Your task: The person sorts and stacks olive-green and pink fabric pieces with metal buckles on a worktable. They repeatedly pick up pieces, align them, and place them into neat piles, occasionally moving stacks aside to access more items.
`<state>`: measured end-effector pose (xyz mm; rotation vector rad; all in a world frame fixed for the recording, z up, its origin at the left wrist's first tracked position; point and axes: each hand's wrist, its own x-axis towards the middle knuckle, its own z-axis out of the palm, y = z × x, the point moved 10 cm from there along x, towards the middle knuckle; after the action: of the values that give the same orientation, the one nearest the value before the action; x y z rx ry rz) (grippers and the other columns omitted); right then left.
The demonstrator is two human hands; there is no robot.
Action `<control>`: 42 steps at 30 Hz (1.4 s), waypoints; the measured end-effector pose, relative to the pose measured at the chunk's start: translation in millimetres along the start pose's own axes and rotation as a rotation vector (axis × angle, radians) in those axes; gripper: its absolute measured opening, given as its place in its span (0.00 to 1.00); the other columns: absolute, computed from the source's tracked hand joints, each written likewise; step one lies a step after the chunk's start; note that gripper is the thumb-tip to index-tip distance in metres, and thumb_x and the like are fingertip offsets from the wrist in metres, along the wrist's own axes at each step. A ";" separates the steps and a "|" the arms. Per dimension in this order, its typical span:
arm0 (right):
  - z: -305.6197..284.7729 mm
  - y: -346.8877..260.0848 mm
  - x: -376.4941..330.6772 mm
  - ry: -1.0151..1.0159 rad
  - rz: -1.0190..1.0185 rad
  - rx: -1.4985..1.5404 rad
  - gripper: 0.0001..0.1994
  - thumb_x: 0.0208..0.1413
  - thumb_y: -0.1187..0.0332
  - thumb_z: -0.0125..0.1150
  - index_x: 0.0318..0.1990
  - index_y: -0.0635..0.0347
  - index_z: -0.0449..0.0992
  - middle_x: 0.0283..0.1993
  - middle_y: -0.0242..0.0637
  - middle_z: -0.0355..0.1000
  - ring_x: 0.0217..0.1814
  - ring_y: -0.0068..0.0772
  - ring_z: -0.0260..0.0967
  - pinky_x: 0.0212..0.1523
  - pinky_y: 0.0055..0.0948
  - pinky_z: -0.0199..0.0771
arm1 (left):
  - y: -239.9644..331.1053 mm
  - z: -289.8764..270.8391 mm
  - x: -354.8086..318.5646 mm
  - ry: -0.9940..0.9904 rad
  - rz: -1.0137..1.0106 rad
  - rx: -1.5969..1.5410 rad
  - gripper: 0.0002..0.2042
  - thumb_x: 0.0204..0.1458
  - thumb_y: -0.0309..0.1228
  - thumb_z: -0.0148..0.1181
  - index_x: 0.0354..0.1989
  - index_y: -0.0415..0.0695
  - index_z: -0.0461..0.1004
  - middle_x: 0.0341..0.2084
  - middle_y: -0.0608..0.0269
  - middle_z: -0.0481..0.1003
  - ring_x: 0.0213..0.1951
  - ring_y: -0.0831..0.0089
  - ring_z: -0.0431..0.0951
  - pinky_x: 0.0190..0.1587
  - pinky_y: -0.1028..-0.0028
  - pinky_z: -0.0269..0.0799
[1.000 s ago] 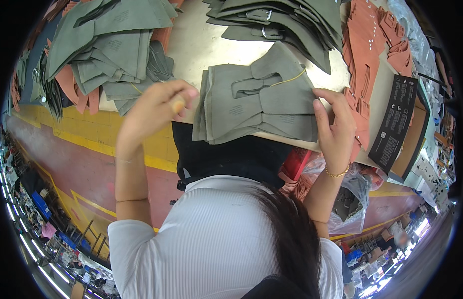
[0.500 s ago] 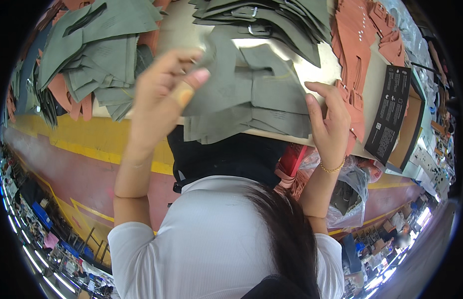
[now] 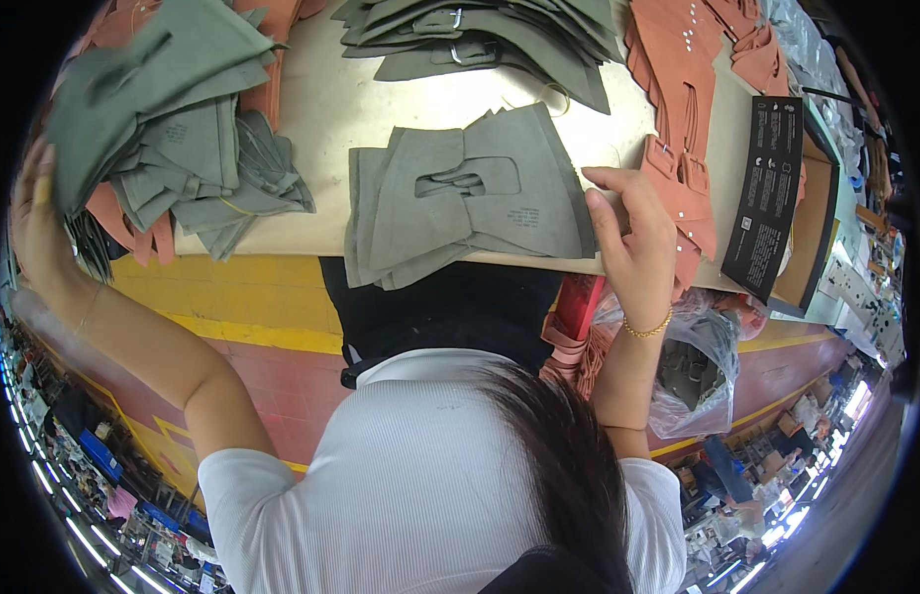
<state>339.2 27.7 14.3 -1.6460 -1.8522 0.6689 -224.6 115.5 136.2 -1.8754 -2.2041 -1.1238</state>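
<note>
My left hand (image 3: 46, 223) is reached far out to the left, its fingers closed at the near-left edge of a grey-green leather-like panel (image 3: 148, 94) with a slot. That panel lies over a pile of similar pieces (image 3: 188, 158), and its left edge is blurred. In front of me, a fanned stack of grey-green panels (image 3: 519, 213) with an oblong cut-out lies on the table, its near edge overhanging. Beside the stack's right edge rests my right hand (image 3: 640, 228), thumb and index finger apart and curved, the thumb at the edge, gripping nothing.
Green straps with metal buckles (image 3: 460, 49) are piled at the back of the table (image 3: 321, 99). Orange-brown strapped pieces (image 3: 683, 109) lie to the right, near a black printed card (image 3: 767, 198) and an open box (image 3: 817, 218). A clear plastic bag (image 3: 693, 386) hangs below the edge.
My left hand has swung from above the middle stack to the left pile. The middle panels now lie flatter, with the cut-out showing. The right hand stays by the stack's right edge.
</note>
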 end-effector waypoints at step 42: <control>-9.0 13.0 -9.3 0.071 0.071 0.035 0.06 0.56 0.76 0.59 0.41 0.65 0.76 0.34 0.41 0.72 0.35 0.36 0.72 0.39 0.28 0.70 | 98.1 19.9 -60.4 0.005 -0.114 -0.205 0.15 0.52 0.31 0.65 0.48 0.40 0.77 0.44 0.64 0.77 0.43 0.76 0.74 0.45 0.76 0.70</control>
<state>355.4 20.0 10.9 -1.6979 -1.7293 0.6603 -114.7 76.1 141.7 -1.8338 -2.2980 -1.4223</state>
